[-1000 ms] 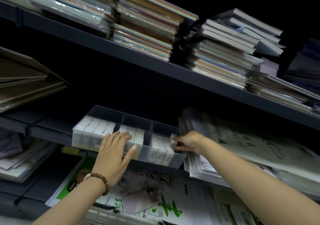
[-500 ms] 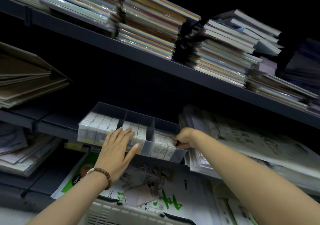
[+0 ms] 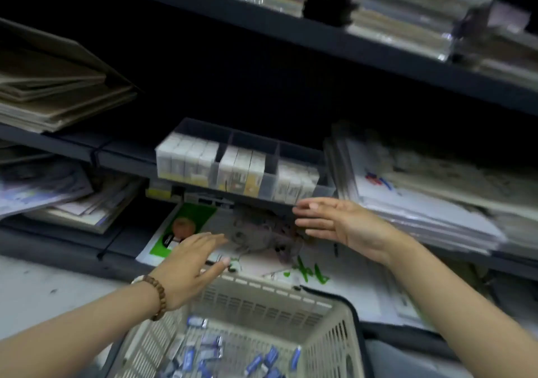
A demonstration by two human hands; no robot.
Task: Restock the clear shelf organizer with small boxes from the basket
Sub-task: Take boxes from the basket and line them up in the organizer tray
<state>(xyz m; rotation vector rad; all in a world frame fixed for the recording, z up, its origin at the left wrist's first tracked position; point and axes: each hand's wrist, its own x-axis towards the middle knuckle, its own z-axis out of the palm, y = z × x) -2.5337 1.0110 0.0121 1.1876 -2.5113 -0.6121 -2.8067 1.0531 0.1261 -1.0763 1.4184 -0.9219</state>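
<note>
Organizer [image 3: 253,140]: clear, three compartments side by side, sitting at the front edge of the middle shelf [image 3: 122,156]. White boxes [image 3: 189,159] stand in rows in all three. The middle compartment shows a dark gap along its right side. The whole frame is smeared, so we can read no printing on them.

Left hand [image 3: 189,261], bead bracelet [image 3: 157,296] at the wrist: it hovers below the organizer, above the far left corner of the basket [image 3: 262,305]. Palm down, fingers stretched and spread, nothing in it.

Right hand [image 3: 334,220]: just under the organizer's right front corner, palm turned leftward, fingers straight, thumb apart, holding nothing. We cannot tell whether the fingertips touch the shelf edge.

Basket: pale slatted plastic, cut off by the lower frame edge, with a dark handle along its right rim. Small blue boxes [image 3: 209,345] lie loose on its floor, too blurred for us to count.

A printed sheet [image 3: 189,217] with a green patch lies on the shelf below, partly hidden by both hands. Paper stacks [image 3: 422,197] lie just beside the organizer on its right. A brown card stack [image 3: 58,92] sits well apart toward the shelf's left end. The top edge of the frame cuts off the stacks on the upper shelf [image 3: 378,54].
</note>
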